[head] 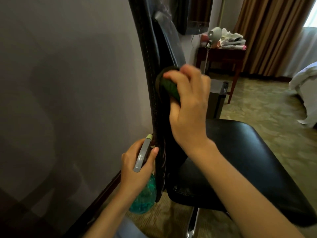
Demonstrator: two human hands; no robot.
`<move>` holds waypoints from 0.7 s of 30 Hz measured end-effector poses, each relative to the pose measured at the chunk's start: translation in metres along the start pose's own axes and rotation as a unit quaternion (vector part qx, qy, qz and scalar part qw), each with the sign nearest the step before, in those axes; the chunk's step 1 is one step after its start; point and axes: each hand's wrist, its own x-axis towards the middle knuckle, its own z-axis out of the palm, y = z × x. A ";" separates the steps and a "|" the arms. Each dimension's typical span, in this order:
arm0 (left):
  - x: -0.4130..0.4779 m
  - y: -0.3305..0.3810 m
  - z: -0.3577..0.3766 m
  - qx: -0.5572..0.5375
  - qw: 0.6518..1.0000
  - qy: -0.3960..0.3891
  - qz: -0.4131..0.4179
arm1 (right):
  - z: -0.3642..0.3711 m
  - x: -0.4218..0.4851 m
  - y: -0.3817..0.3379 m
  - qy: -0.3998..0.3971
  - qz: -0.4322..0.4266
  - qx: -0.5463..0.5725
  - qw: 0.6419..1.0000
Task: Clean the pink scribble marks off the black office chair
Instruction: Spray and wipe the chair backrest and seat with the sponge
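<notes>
Black office chair point(248, 160), seen from beside its back, standing on a patterned carpet point(257, 103) close to a grey wall point(68, 83). The backrest point(151, 66) rises nearly edge-on to the camera, and faint pink marks point(163, 157) show low on its front face, just above the seat.

The right hand point(188, 109) has its fingers curled round a bunched dark green cloth point(169, 86) and presses it against the front of the backrest at mid-height, above the marks. The left hand point(135, 167) grips the neck of a spray bottle point(144, 198) with a teal body and a grey trigger head, just behind the lower edge of the backrest. Whether the bottle touches the chair cannot be told.

Handling, as judged:
- **Chair:** the covering looks smooth and padded, so it should give under pressure and wipe easily. The chair sits on a single chrome column point(193, 220) and will probably swivel when pushed. The stiff stitched rim of the back is the likely place to steady it.
- **Cloth:** soft and light, and best kept wadded in the palm.
- **Bottle:** light plastic, possibly slick if wet, and safest held at the neck.

Beyond the chair are a small wooden worktop point(221, 55) piled with clutter, brown curtains point(267, 31) and the corner of a bed point(305, 83).
</notes>
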 end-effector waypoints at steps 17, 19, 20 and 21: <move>-0.001 0.008 0.000 -0.011 1.000 0.010 -0.026 | -0.028 0.018 -0.014 0.003 0.029 0.019 0.999; -0.001 0.008 0.000 -0.015 1.000 0.005 -0.022 | -0.022 0.047 -0.017 0.004 0.001 0.031 1.000; -0.001 0.007 0.000 -0.016 1.000 0.006 -0.022 | -0.017 0.052 -0.017 -0.001 -0.008 0.036 0.999; -0.001 0.006 0.000 -0.015 1.000 0.008 -0.024 | -0.013 0.050 -0.017 -0.005 -0.013 0.045 0.999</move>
